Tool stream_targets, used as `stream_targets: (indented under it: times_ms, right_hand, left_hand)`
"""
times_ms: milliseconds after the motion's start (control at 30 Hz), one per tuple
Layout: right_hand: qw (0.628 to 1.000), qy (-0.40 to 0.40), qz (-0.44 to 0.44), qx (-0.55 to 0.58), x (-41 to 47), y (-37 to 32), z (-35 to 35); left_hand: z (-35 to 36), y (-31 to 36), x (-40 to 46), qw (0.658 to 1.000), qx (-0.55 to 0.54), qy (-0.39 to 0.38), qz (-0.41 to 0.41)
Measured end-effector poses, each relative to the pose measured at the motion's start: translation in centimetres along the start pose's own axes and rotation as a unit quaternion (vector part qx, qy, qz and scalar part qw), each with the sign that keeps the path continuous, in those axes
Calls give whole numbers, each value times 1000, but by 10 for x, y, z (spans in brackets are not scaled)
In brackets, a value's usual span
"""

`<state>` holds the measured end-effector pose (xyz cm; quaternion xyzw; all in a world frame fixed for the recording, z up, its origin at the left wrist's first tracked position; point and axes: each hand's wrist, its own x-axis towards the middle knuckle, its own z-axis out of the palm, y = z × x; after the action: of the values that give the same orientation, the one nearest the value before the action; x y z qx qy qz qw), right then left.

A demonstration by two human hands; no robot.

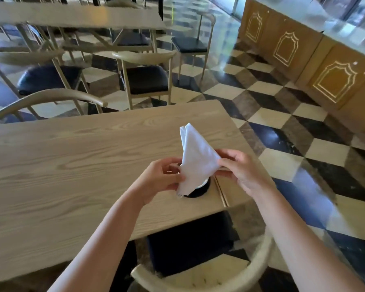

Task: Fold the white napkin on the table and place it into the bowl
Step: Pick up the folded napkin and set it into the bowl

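The white napkin (195,159) is folded into a pointed cone shape and held upright above the table, its tip pointing away from me. My left hand (160,178) pinches its lower left edge. My right hand (240,167) grips its right corner. Directly under the napkin sits a dark bowl (200,189) with a pale inside, mostly hidden by the cloth. Whether the napkin's lower end touches the bowl I cannot tell.
The light wooden table (72,165) stretches to the left. Its right edge lies just beyond the bowl, with a pair of chopsticks (221,192) beside it. A chair with a dark seat (190,245) stands below the near edge. More chairs and tables stand behind.
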<state>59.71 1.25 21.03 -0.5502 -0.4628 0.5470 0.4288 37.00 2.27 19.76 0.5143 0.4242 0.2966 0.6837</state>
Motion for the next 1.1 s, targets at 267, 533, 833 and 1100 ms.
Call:
stream_targets:
  times_ms: [267, 533, 833, 1100]
  right_hand:
    - [998, 59, -7, -29, 14, -6, -103]
    - [995, 52, 70, -57, 67, 50, -189]
    - [986, 8, 117, -115, 117, 136, -217]
    - [971, -21, 98, -217, 135, 185, -227]
  left_hand:
    - [98, 1, 72, 999, 4, 48, 8]
    - [177, -53, 148, 990, -25, 124, -58]
    - [209, -123, 199, 962, 7, 236, -140]
    - [220, -160, 221, 942, 106, 283, -146]
